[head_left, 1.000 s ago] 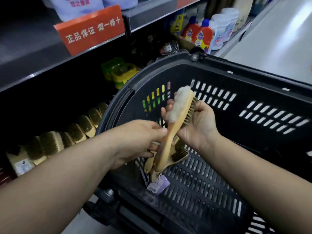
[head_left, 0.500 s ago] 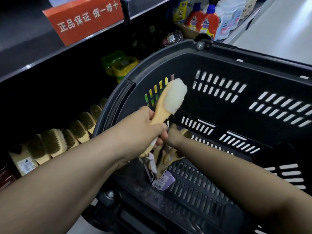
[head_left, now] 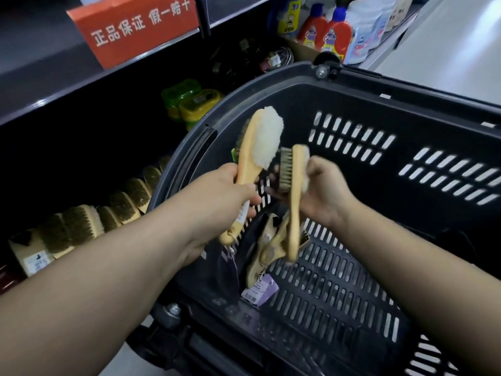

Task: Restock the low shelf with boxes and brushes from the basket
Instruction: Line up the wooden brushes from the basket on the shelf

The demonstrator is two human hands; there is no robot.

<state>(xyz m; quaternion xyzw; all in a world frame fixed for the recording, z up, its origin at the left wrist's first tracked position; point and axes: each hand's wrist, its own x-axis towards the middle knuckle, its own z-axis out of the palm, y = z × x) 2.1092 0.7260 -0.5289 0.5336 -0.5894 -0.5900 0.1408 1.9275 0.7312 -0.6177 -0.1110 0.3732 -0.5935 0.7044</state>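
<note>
My left hand (head_left: 230, 194) grips the handle of a wooden brush with a white fluffy head (head_left: 260, 147), held upright over the black basket (head_left: 406, 109). Beside it, my right hand (head_left: 322, 191) holds a second wooden brush (head_left: 294, 191) upright by its head, bristles facing left, slightly blurred. A few more wooden brushes (head_left: 268, 248) lie on the basket floor below, one with a purple tag (head_left: 260, 289). The low shelf (head_left: 81, 158) on the left holds a row of wooden bristle brushes (head_left: 81, 223).
An orange sign (head_left: 135, 28) hangs on the shelf edge above. Green and yellow boxes (head_left: 189, 101) sit further back on the low shelf. Red and white bottles (head_left: 333, 31) stand beyond the basket. Pale floor (head_left: 447, 50) lies at the right.
My right hand has come up out of the basket holding a second brush. My left hand still holds the white-headed brush, now a little higher and more to the left.
</note>
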